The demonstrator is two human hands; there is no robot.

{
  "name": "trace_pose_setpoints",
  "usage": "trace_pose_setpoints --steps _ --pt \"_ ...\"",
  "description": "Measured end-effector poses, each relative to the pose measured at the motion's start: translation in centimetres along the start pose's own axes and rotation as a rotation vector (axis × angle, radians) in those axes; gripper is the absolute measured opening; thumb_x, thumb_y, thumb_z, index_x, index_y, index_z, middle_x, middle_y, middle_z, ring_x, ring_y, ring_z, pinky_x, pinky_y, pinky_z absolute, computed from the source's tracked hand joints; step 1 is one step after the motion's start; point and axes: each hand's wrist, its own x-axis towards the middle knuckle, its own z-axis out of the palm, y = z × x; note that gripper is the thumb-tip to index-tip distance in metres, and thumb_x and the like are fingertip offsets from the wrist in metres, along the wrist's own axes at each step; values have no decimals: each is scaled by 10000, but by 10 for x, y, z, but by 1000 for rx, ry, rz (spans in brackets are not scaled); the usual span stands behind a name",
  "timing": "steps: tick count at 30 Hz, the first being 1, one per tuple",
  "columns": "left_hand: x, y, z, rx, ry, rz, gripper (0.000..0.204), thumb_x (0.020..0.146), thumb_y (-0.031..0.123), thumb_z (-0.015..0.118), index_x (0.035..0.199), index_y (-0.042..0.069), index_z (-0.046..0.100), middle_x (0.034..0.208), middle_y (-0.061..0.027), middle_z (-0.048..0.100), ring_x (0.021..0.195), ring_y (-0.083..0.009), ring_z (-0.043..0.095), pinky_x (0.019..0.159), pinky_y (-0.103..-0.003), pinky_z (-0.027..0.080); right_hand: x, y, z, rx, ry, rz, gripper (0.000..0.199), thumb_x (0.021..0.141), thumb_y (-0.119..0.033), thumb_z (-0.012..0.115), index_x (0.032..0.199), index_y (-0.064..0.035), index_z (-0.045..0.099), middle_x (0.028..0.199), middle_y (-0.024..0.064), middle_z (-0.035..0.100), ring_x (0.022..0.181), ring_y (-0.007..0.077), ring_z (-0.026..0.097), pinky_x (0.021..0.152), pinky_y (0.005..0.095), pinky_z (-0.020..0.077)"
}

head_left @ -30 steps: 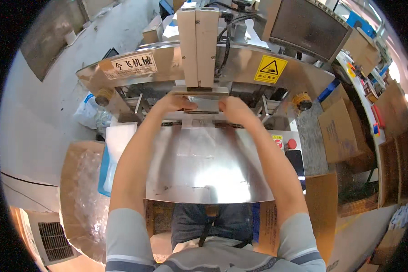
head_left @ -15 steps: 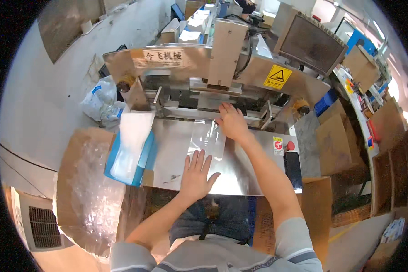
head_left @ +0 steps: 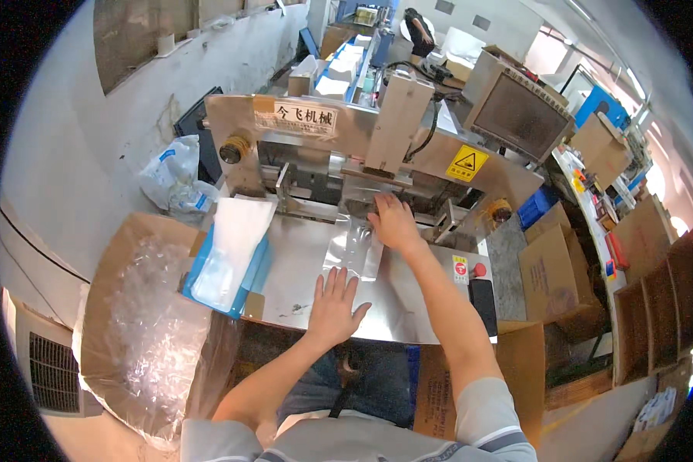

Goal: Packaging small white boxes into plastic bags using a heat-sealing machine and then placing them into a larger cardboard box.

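Note:
A clear plastic bag (head_left: pixel 352 260) lies flat on the shiny metal worktop (head_left: pixel 292 269) of a machine, its far end running toward the slot under the machine's front plate (head_left: pixel 346 123). My right hand (head_left: pixel 395 224) rests on the bag's far right part, palm down, fingers stretched toward the slot. At the bag's near edge, my left hand (head_left: pixel 335 309) lies flat with fingers and thumb spread, fingertips touching or just beside the film. To the left, a stack of whitish plastic bags (head_left: pixel 235 242) leans in a blue tray (head_left: pixel 256 281).
A large carton (head_left: pixel 108 308) of loose clear plastic bags stands left of the worktop. At its right edge are a red button (head_left: pixel 479 269) and a black phone-like slab (head_left: pixel 483 304). Cartons (head_left: pixel 558 273) and a shelf unit stand further right. Another person (head_left: pixel 420 32) is far off at the back.
My view has tilted and turned, so more of the room behind shows. Both hands keep much the same places on the worktop, and the bag's far end now seems further under the machine.

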Motion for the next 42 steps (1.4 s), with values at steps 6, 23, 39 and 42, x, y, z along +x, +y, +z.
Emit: trace_pose_setpoints --steps 6,23,39,42 --pt "2 -2 4 -18 -11 -29 663 932 430 643 1385 -33 502 1476 -272 445 1420 -451 356 1171 -605 244 8 2 -12 5 23 -16 466 965 -303 594 1299 18 540 1347 206 592 1296 365 528 1062 544 403" --pt "1 1 -10 -206 290 -202 784 925 277 688 1489 -98 292 1558 -335 278 1475 -510 216 1196 -612 162 16 17 -14 4 59 -13 505 1012 -343 512 1351 32 524 1255 239 655 1207 439 588 1067 552 408" --pt "2 -6 -6 -257 237 -208 745 965 269 637 1501 -93 268 1550 -335 292 1457 -503 253 1205 -562 198 -130 1 -6 953 -39 417 609 1027 -359 580 1466 43 454 1456 232 539 1348 307 528 1092 383 433" --pt "15 -12 -6 -351 236 -260 742 989 286 610 1511 -100 251 1556 -337 281 1461 -481 265 1210 -514 218 -128 -5 -4 995 10 432 635 1024 -375 587 1470 53 443 1460 234 534 1358 311 517 1109 382 416"
